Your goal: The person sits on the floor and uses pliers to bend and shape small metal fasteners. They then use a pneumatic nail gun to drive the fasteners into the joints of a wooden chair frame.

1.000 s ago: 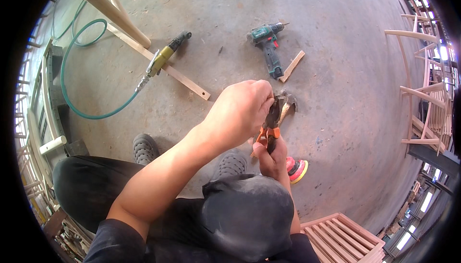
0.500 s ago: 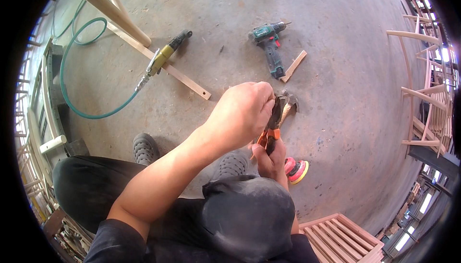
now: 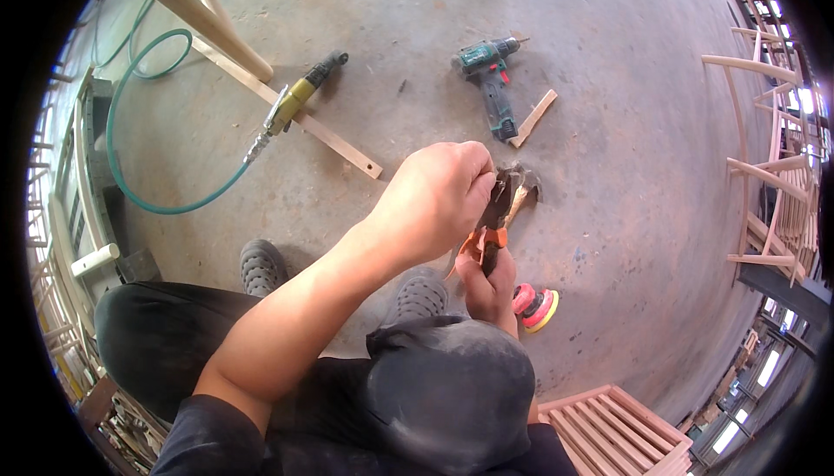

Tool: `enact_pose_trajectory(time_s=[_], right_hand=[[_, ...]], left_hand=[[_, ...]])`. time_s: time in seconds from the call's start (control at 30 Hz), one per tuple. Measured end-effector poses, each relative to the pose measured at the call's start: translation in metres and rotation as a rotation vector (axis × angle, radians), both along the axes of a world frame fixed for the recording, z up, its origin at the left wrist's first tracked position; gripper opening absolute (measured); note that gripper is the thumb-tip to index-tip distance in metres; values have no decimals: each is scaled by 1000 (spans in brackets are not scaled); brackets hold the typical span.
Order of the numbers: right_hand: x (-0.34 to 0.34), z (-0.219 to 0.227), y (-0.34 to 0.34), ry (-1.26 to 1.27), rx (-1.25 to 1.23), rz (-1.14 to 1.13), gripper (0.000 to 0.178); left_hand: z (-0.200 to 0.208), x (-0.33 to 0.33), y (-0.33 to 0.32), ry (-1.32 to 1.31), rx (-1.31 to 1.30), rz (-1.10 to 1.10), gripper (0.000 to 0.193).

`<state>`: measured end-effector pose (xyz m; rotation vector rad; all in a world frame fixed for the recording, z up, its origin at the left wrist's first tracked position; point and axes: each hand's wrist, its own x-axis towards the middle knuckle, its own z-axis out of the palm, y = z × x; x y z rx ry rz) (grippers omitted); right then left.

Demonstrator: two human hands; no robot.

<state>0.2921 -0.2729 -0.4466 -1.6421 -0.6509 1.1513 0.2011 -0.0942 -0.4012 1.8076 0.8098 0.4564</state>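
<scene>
My left hand (image 3: 441,198) is closed in front of me, its fingertips turned away, so whatever they pinch is hidden. Just below and to the right, my right hand (image 3: 488,283) grips what look like pliers (image 3: 496,239) with orange-and-black handles. Their dark head points up beside my left fingers. Behind them a hammer (image 3: 518,204) with a wooden handle lies on the floor, its metal head on the far side.
Beyond my hands lie a green-black cordless drill (image 3: 486,85) and a short wood strip (image 3: 533,119). A yellow air tool (image 3: 295,104) with a green hose rests across a long wooden bar (image 3: 339,148). A red-yellow sander (image 3: 537,307) sits right; a slatted wooden piece (image 3: 617,433) stands nearby.
My left hand has shifted slightly up and left, away from the pliers' head. My right hand and the pliers have moved only a little.
</scene>
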Motion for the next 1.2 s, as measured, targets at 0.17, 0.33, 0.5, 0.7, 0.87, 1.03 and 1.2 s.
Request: enact_pose_trajectory(time_s=[0.17,0.33,0.5,0.7,0.87,1.03,1.2], right_hand=[[2,-5,0,-76,47,21,36],[2,-5,0,-84,37,32,34],[-3,-7,1,6,41,-18,28],[-7,-6,2,-18,48,-15,25],[-5,-5,4,-9,53,13,23],[-3,-9,1,-60,26,28,23],[-8,-19,-2,-113,76,-66,26]], left_hand=[[1,2,-1,9,-5,10,16],[3,2,-3,-7,-1,58,14],[1,2,-2,3,42,48,14],[2,1,-3,8,45,42,13],[1,1,-4,2,29,49,12],[4,2,-5,-4,21,44,11],[4,5,-8,-2,8,50,10]])
